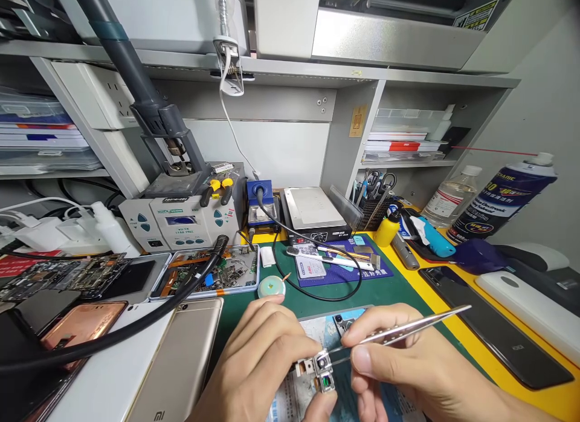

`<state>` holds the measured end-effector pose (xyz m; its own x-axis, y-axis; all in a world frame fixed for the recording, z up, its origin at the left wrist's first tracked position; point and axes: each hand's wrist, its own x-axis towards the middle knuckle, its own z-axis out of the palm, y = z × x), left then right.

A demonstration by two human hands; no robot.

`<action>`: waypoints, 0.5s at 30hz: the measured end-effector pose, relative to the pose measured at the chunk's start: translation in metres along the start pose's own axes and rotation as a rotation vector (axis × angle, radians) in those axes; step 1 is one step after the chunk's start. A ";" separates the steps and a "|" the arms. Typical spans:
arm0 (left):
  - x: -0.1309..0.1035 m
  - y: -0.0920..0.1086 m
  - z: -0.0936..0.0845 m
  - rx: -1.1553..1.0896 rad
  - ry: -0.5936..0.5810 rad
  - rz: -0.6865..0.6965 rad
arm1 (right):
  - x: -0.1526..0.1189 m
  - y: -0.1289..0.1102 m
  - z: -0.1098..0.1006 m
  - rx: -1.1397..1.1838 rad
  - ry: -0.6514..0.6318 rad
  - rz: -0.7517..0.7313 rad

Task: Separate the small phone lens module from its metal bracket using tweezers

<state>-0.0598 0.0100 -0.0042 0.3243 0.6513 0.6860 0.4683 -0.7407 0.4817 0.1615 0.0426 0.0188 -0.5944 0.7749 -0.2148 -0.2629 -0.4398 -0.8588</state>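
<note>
Pinching a phone camera module [324, 372] in left hand [267, 355], gripping metal tweezers [430, 320] in right hand [399, 355]; could easily scratch a lens [322, 363] with one slip, tbh.

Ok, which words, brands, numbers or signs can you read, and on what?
"QUICK": front of the grey machine
"LEAD FREE": same front, below its display
"mi" logo: gold phone
Too small or blurred to read surely: hot plate, spray can, clear bottle, black phone, yellow warning label.
</note>
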 end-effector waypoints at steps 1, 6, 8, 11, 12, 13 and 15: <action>0.000 0.000 0.000 0.000 -0.006 0.000 | 0.000 0.000 0.000 -0.003 0.007 -0.003; -0.002 -0.002 -0.002 0.007 -0.033 0.016 | -0.001 0.002 -0.001 -0.008 0.005 0.004; -0.002 -0.003 -0.001 0.007 -0.050 0.034 | 0.000 0.001 -0.001 0.003 0.000 0.010; -0.002 -0.002 -0.001 0.010 -0.057 0.015 | 0.001 -0.001 0.000 0.000 0.010 0.008; -0.001 -0.001 -0.001 0.009 -0.056 0.004 | 0.001 -0.001 0.000 -0.002 0.013 0.008; -0.001 -0.001 -0.001 0.008 -0.055 -0.005 | 0.001 -0.001 0.000 -0.004 0.014 0.012; -0.001 0.000 -0.001 0.007 -0.057 -0.011 | 0.000 -0.001 0.001 -0.008 0.012 0.016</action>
<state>-0.0611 0.0094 -0.0045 0.3656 0.6679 0.6483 0.4777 -0.7324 0.4852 0.1608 0.0428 0.0202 -0.5891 0.7735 -0.2338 -0.2476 -0.4482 -0.8590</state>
